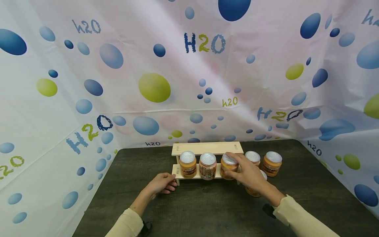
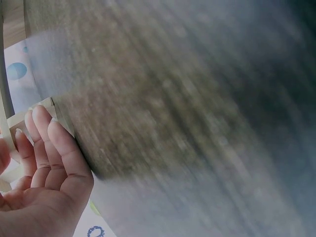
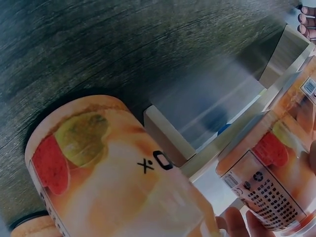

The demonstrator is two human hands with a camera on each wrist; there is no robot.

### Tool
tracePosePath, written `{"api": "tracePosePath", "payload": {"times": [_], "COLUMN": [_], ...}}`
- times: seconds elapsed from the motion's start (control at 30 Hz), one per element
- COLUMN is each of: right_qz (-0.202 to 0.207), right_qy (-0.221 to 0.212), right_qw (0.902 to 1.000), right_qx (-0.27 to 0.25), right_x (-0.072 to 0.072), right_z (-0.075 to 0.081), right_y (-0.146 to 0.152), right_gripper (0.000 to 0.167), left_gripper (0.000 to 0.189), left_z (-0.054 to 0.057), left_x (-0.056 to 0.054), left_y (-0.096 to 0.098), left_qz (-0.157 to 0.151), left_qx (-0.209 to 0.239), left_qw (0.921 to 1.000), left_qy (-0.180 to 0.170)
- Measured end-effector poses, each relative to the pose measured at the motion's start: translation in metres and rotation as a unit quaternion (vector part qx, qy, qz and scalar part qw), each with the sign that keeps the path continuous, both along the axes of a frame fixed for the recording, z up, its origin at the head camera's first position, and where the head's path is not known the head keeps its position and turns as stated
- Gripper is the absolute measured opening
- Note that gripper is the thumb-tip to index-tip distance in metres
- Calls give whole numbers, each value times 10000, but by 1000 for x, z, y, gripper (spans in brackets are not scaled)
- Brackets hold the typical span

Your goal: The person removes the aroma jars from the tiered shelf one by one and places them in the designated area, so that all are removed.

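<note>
A small two-step wooden rack [image 1: 207, 148] stands at the back of the table. My left hand [image 1: 161, 184] holds the left end of its lower step, fingertips against the wooden end piece in the left wrist view. On that step stand three jars with orange contents and silver lids: a left jar [image 1: 188, 166], a middle jar [image 1: 208, 168] and a right jar [image 1: 226, 167]. My right hand [image 1: 250, 171] grips the right jar, thumb and fingers on opposite sides. The right wrist view shows its printed label [image 3: 266, 192] and fingertips [image 3: 237, 224] beside it.
Right of the rack, a jar [image 1: 272, 164] and another jar [image 1: 252, 157] stand on the dark table [image 1: 189, 210]. A nearer jar [image 1: 252, 192] is partly hidden by my right hand. A white sheet with blue and green spots [image 1: 189, 82] hangs behind the table.
</note>
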State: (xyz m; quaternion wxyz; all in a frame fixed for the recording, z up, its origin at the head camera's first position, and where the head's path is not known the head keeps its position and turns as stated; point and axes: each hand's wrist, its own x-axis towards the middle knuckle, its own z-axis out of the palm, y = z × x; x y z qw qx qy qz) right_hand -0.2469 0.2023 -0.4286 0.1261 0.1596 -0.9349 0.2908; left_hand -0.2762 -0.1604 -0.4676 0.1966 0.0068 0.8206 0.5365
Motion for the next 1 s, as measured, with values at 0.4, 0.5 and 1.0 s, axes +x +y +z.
{"api": "tracePosePath", "payload": {"times": [0.4, 0.5, 1.0], "right_qz": [-9, -21, -191], "right_qy": [-5, 44, 82], "right_qw": [10000, 10000, 9997], "right_qx": [59, 85, 131], "right_x": [1, 1, 2], "right_z": [1, 0, 5], "right_y": [-2, -3, -3], "right_gripper": [72, 72, 67], "left_gripper": [38, 38, 38], "left_z": [-3, -5, -1], "left_x": [-2, -2, -2], "left_y": [0, 0, -1], "left_qz": [27, 43, 18], "left_qx": [-23, -21, -13], "left_qw": [10000, 10000, 10000], "left_qy": [-12, -14, -53]}}
